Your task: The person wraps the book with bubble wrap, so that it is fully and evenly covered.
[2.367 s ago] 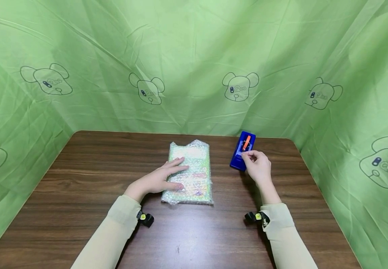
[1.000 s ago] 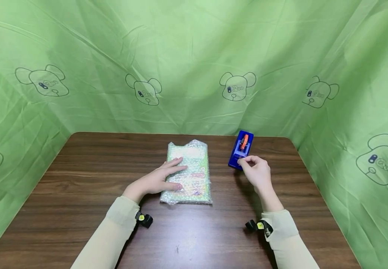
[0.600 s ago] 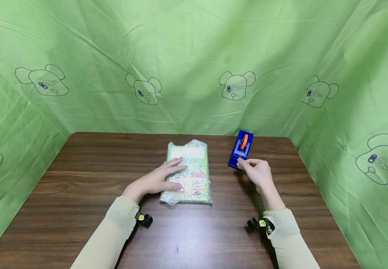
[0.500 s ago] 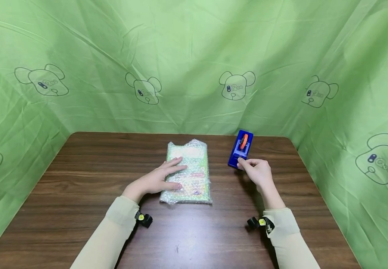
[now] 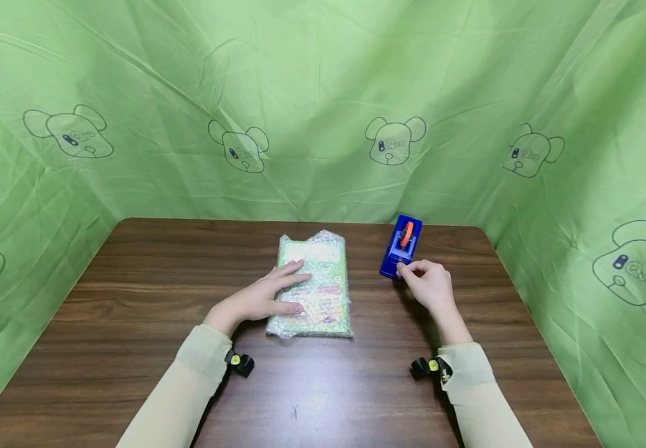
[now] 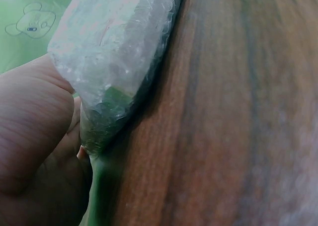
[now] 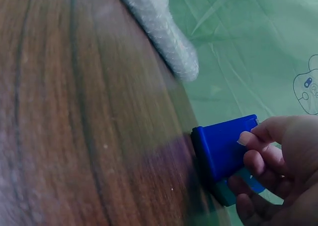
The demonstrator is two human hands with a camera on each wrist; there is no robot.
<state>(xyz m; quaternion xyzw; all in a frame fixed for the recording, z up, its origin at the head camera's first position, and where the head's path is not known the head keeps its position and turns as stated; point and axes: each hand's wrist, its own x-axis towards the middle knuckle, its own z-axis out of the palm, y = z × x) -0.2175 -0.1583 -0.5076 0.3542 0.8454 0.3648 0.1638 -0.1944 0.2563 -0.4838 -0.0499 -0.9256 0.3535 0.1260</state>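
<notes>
A flat package in bubble wrap (image 5: 325, 267), with a green and colourful print showing through, lies mid-table. My left hand (image 5: 255, 297) rests on its left side, fingers spread and fairly straight. In the left wrist view, the wrap (image 6: 114, 42) reaches over beside the palm. A blue tape dispenser (image 5: 394, 254) with an orange core (image 5: 407, 233) stands to the right of the package. At its near end my right hand (image 5: 431, 287) pinches with thumb and index finger, at the tape's end; the thin tape itself hardly shows. In the right wrist view, the fingertips (image 7: 246, 138) overlap the dispenser's blue end.
The brown wooden table (image 5: 149, 274) reaches to a green curtain (image 5: 317, 124) printed with bear heads, which hangs behind and on both sides. The dispenser stands close to the table's far edge. Black cameras are strapped to both wrists.
Since the first frame, the right hand's pinching fingertips have moved from near the orange core toward the dispenser's near end, then stayed about there. The left hand keeps its place on the package.
</notes>
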